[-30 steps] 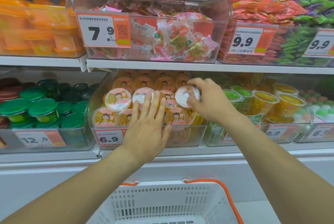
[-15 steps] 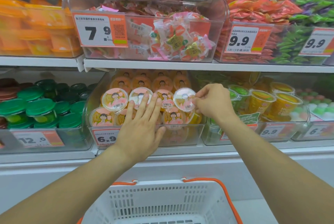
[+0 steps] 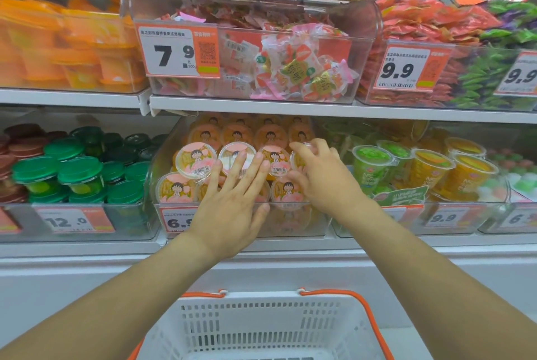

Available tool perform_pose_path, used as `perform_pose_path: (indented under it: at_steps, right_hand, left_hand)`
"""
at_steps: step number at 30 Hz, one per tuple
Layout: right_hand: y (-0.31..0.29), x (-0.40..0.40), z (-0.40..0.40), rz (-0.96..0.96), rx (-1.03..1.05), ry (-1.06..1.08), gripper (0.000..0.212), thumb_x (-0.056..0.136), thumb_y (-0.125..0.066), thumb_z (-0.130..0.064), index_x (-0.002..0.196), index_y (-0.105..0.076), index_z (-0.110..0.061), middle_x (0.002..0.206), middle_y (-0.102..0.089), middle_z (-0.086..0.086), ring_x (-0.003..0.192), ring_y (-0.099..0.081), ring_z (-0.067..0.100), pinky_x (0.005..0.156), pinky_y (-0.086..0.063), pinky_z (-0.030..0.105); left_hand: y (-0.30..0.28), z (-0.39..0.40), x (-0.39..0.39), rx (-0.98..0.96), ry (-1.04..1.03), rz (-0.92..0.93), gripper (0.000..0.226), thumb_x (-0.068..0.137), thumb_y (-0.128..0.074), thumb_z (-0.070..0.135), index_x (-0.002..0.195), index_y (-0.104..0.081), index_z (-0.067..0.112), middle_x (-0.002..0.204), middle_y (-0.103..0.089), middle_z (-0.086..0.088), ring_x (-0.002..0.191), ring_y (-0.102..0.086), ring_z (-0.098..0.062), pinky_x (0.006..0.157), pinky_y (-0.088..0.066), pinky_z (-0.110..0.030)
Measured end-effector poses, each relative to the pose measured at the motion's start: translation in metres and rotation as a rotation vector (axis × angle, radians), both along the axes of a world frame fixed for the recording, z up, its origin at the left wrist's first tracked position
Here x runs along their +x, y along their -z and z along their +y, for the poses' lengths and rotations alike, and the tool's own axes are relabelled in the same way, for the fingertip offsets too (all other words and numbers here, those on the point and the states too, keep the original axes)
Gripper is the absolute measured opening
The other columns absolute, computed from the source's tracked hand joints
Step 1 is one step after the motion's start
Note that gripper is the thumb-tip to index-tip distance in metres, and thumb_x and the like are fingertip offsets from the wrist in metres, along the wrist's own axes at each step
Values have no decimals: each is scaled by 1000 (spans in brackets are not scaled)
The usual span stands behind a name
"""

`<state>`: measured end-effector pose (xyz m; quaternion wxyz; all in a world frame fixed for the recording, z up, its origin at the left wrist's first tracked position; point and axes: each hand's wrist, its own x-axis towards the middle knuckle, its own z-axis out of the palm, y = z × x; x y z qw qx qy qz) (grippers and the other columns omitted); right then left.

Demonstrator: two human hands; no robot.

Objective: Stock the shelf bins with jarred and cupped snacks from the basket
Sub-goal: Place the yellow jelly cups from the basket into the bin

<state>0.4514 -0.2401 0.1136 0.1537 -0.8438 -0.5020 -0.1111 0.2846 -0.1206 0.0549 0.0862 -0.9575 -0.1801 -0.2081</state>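
**Both hands at the cup bin on the lower shelf**

The clear plastic shelf bin (image 3: 302, 218) with the 6.9 price tag (image 3: 177, 221) sits in the middle of the lower shelf, packed with round clear snack cups with pink cartoon lids (image 3: 196, 159). The front cups lean back, so their lids face near and up; their short axes run from near to far into the bin, tilted upward.

The left hand (image 3: 232, 208) lies flat over the front of the bin, its fingers straight and slightly spread, fingertips touching the lids of the upper front row. The right hand (image 3: 325, 179) is at the right end of that row, its fingers and thumb curled around the rightmost pink-lidded cup (image 3: 297, 160), which is mostly hidden by the hand; its grip is a pinch on the rim.

Compared with half a second ago, the right hand has turned further over that cup, hiding the lid that was plainly visible then, and the cup sits lower, closer in line with its neighbours. The left hand has kept its place and its flat pose.

The white plastic basket with orange handles (image 3: 261, 327) is below, near the person, just in front of the shelf's base. Green-lidded jars (image 3: 78, 173) fill the bin to the left; green and yellow drink cups (image 3: 430, 168) fill the bin to the right.
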Motion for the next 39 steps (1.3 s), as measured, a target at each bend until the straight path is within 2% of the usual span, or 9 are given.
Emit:
perform_pose_path:
  at_steps: [2,4,7,12,17,20,25,31,39]
  right_hand:
    - [-2,2,1,-66,-48,22,60,99,-48,-49,152,-30,-28,141,-39,14,119,-47,37,98,-46,47]
    - [-6,6,1,-28,-80,26,61,101,-39,-53,154,-26,-26,139,-41,18,118,-48,41,99,-45,49]
    - [-10,8,1,-60,-108,31,59,102,-31,-53,155,-24,-27,143,-40,16,122,-43,40,102,-39,49]
    - [-10,-1,12,-175,28,-155,52,103,-40,-41,152,-31,-29,152,-35,-4,134,-29,29,105,-29,50]
    - [-5,-7,30,-112,-73,-94,59,101,-40,-39,155,-21,-28,155,-30,-3,143,-16,32,114,-6,61]
    - [-13,-4,35,-40,-126,-94,56,99,-41,-40,152,-29,-27,152,-37,-3,144,-17,29,115,4,63]
    - [-18,-5,39,-44,-41,-108,60,91,-57,-43,146,-40,-28,132,-43,2,132,-27,26,116,-3,56]
    - [-9,-7,40,-89,57,-109,61,92,-60,-43,147,-40,-27,124,-38,2,122,-33,23,112,-14,48]
    - [1,-16,35,-138,-32,-90,61,101,-40,-41,156,-18,-23,148,-33,3,133,-33,27,111,-18,52]
  left_hand:
    - [1,1,0,1,2,-1,68,102,-18,53,160,0,21,167,8,5,153,12,-22,122,-5,-57]
    - [1,1,0,-2,7,-13,68,101,-21,52,160,-4,21,167,3,4,154,7,-24,122,-8,-58]
    - [0,0,1,-7,16,-32,68,101,-24,51,160,-10,20,167,-3,3,154,2,-25,121,-10,-59]
    - [0,2,0,4,-58,-64,70,100,-30,51,160,-11,21,167,-5,0,154,4,-25,121,-8,-60]
    - [1,9,-8,16,-155,-73,72,95,-33,56,159,-20,24,166,-15,-8,153,-3,-36,118,-7,-65]
    - [2,10,-14,17,-208,-71,68,96,-25,58,158,-19,32,166,-11,-10,152,-4,-41,116,-2,-69]
    - [4,15,-18,22,-187,-84,64,99,-18,58,158,-15,34,166,-7,-12,152,-2,-41,116,-3,-68]
    - [10,20,-16,36,-173,-92,62,101,-21,56,159,-12,35,167,-4,-12,152,-2,-40,118,-4,-65]
    - [5,33,-21,40,-133,-41,60,102,-12,57,158,-4,39,167,3,-5,153,5,-33,119,-3,-63]
